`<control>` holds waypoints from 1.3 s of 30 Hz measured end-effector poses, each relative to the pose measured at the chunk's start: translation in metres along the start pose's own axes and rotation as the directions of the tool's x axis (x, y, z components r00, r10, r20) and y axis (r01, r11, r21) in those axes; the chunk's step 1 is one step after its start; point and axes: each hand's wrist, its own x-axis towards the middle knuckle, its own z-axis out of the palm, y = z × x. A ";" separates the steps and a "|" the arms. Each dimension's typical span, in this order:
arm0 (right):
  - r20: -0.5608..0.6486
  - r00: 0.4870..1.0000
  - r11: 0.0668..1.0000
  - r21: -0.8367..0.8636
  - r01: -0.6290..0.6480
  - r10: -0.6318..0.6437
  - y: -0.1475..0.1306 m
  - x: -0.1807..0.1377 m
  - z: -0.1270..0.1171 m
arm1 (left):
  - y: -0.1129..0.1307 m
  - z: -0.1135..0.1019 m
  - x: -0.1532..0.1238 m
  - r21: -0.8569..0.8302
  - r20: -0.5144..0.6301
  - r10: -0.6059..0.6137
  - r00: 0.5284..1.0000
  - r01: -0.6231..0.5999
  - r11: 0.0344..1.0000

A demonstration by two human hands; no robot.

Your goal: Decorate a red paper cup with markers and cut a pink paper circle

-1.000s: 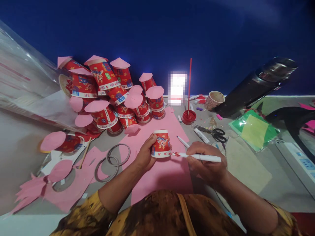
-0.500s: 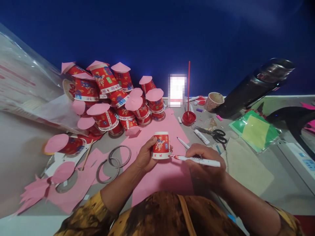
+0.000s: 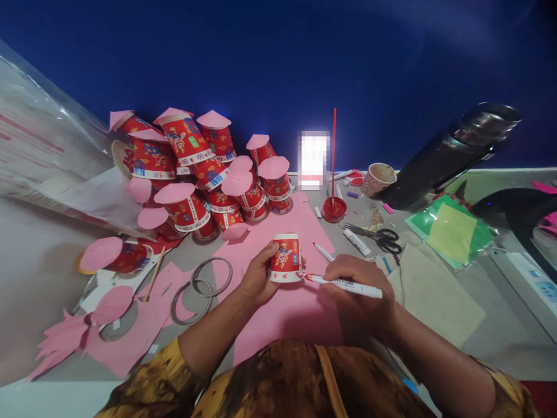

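Observation:
My left hand (image 3: 260, 277) is closed round a red paper cup (image 3: 286, 255) with printed figures and a white band along its lower edge. The cup is upside down, its white base upward, above a pink paper sheet (image 3: 278, 316). In my right hand (image 3: 361, 290) is a white marker pen (image 3: 348, 285), gripped like a pencil. Its red-stained tip meets the right side of the white band, where small red marks show. A second, thin white pen (image 3: 322, 252) lies on the sheet's right edge, just beyond my right hand.
Stacked red cups with pink paper cone tops (image 3: 187, 203) fill the back left. Two grey rings (image 3: 204, 284) and pink scraps (image 3: 148, 325) lie at left. To the right are a red pot with a stick (image 3: 333, 210), scissors (image 3: 385, 237), a glue tube (image 3: 357, 242) and a black flask (image 3: 444, 157).
My right hand and the marker have shifted slightly left, the pen's back end dipping a little. The cup in my left hand is nearly still.

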 end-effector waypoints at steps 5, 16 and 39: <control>0.021 1.000 1.000 0.005 -0.018 0.018 0.001 -0.002 0.000 | 0.000 0.000 0.000 0.001 -0.009 -0.002 1.000 0.002 1.000; 0.011 1.000 1.000 0.026 -0.006 0.006 0.000 -0.002 -0.001 | -0.001 0.001 -0.001 0.009 0.000 0.013 1.000 -0.013 1.000; 0.061 0.998 1.000 0.018 -0.006 0.005 -0.002 0.000 -0.005 | 0.000 -0.001 -0.001 0.014 0.004 0.017 1.000 -0.017 1.000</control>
